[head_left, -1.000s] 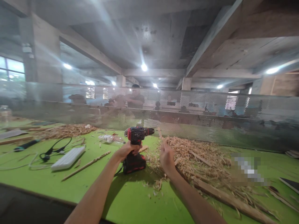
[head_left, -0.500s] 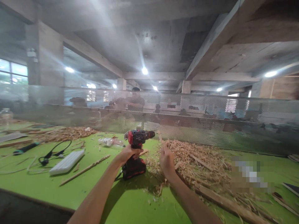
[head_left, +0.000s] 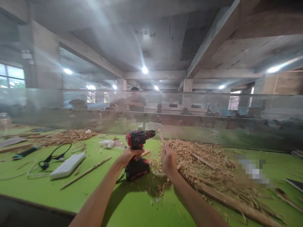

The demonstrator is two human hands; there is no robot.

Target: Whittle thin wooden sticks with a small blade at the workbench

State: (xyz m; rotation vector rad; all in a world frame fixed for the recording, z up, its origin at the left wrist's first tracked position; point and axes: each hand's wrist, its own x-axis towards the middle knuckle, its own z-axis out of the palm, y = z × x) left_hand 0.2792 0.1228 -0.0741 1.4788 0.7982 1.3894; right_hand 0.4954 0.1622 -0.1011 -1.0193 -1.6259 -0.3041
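My left hand (head_left: 132, 154) is wrapped round the grip of a red and black cordless drill (head_left: 137, 138), whose chuck points right. The drill's battery base is just above or on the green table; I cannot tell which. Between the fingers of my right hand (head_left: 169, 159) is a thin wooden strip (head_left: 161, 135), tilted up and to the left. The strip's upper end is right at the tip of the drill; whether they touch is too small to make out.
Wood shavings (head_left: 201, 157) are heaped on the right, with a long wooden stick (head_left: 232, 201) along them. On the left lie a white power strip (head_left: 68, 165), a carved stick (head_left: 86, 172), a plastic bottle (head_left: 112, 144) and a green-handled tool (head_left: 25, 153). Behind stands a perforated metal screen (head_left: 194, 126).
The drill has tipped slightly to the left at the top, and the strip's upper end has shifted slightly left with it. Both hands keep their holds. The view has turned a little.
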